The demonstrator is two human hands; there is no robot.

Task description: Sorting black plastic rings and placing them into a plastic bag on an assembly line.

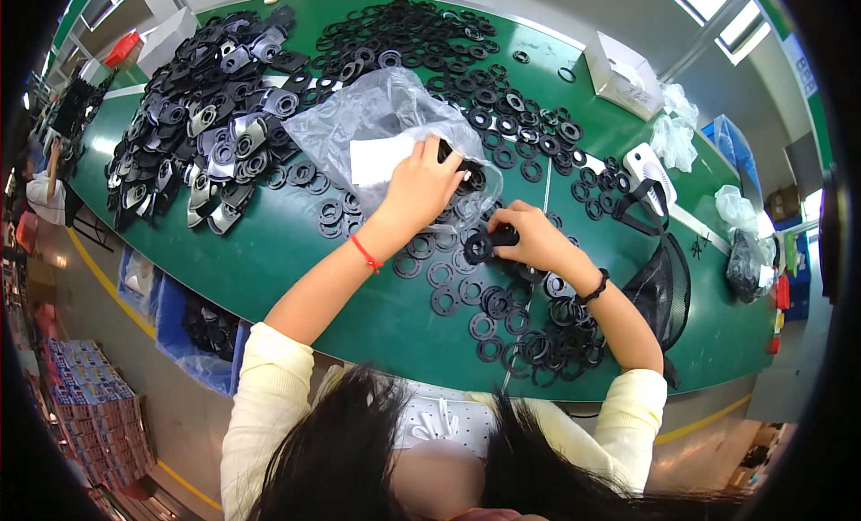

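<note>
Right grip [536, 239], one: fingers and thumb closed together on a short stack of black rings [479, 247], its end ring showing beyond the fingertips, on the side toward the other hand. Stack axis: roughly crosswise, running from the end ring on the left into the fingers on the right, with a slight rise; exact count of rings hidden by the hand. Left grip [421, 182], one: fingers bent over a clear plastic bag [359, 108] and the white sheet [375, 165] at it; whether they pinch or merely rest, cannot be told. Dark rings in the bag [473, 178]: just beside the left fingertips, partly behind plastic; from the right grip they lie up and to the left, near. Governing relation: the held stack sits below and to the right of those bagged rings, the right hand being the one that carries it, the left hand nearer the bag. Bag body: above and left of the left grip, spread over the worktop [296, 283]. Loose rings [484, 325]: below the right grip, flat, some overlapping. Ring heap [395, 32]: beyond both grips, well apart. Black-and-silver parts [211, 117], a large pile: left of the left grip. White fan-like device [650, 173]: right of and beyond the right grip, well apart.
</note>
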